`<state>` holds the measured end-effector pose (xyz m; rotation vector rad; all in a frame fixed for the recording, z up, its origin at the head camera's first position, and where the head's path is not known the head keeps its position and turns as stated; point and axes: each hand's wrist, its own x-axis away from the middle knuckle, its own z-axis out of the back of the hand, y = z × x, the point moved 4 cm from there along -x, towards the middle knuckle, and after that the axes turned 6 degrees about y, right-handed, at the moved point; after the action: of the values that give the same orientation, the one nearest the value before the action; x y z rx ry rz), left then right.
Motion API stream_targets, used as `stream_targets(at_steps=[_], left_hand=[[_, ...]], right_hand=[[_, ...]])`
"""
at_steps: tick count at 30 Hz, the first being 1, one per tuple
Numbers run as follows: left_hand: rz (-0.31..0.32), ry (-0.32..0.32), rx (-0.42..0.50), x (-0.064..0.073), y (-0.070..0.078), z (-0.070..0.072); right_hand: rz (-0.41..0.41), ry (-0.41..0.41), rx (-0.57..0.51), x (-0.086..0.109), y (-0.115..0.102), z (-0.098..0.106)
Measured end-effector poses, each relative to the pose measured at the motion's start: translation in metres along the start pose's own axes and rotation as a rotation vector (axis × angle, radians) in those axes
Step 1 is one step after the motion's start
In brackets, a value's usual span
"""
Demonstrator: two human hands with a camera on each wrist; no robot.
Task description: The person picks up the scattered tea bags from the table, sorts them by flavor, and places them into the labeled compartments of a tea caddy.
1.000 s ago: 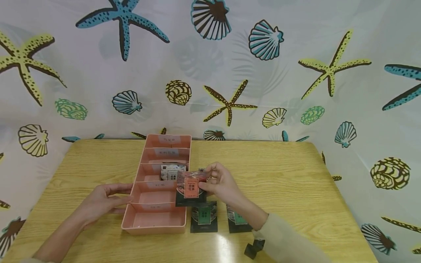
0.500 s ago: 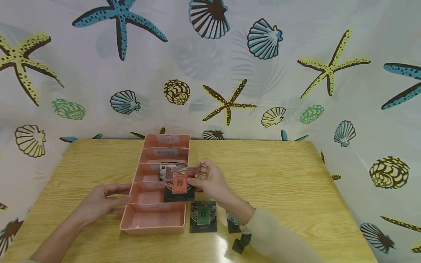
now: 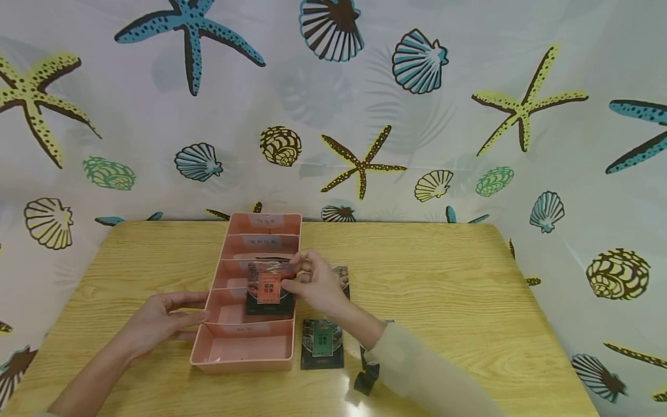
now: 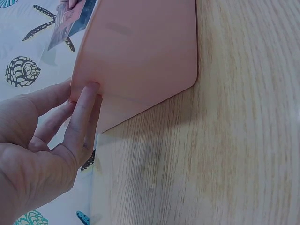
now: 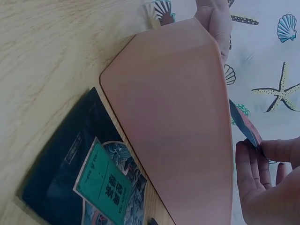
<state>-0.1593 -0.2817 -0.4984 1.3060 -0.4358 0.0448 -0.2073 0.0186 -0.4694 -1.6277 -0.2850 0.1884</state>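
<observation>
My right hand pinches a dark tea packet with a red label by its right edge. The packet hangs tilted above the middle compartments of a pink divided box. In the right wrist view the packet appears nearly edge-on, above the box rim, between thumb and fingers. My left hand touches the box's left side with extended fingers. From the left wrist view, fingertips lie against the outer wall near the rim. Paper labels mark the compartments; the packet hides the patterned packet seen earlier in the box.
A green-labelled tea packet lies right of the box's front end. Another packet lies farther back, partly behind my right hand. A dark packet is mostly covered by the right sleeve. A patterned cloth hangs behind the wooden table.
My right hand has carried the red-labelled tea packet leftward, from the box's right edge to over its compartments. The left hand stays against the box.
</observation>
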Motion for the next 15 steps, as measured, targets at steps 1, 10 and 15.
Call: stream_targets(at_steps=[1, 10, 15], left_hand=[[0.0, 0.001, 0.0, 0.0, 0.0, 0.0], [0.012, -0.005, -0.009, 0.001, 0.001, 0.0], [0.019, -0.013, 0.002, 0.001, 0.0, 0.001]], right_hand=[[0.01, -0.004, 0.012, 0.0, 0.0, -0.001], [0.022, -0.065, 0.196, -0.002, 0.0, -0.011], [0.017, -0.095, 0.244, -0.002, -0.001, -0.013]])
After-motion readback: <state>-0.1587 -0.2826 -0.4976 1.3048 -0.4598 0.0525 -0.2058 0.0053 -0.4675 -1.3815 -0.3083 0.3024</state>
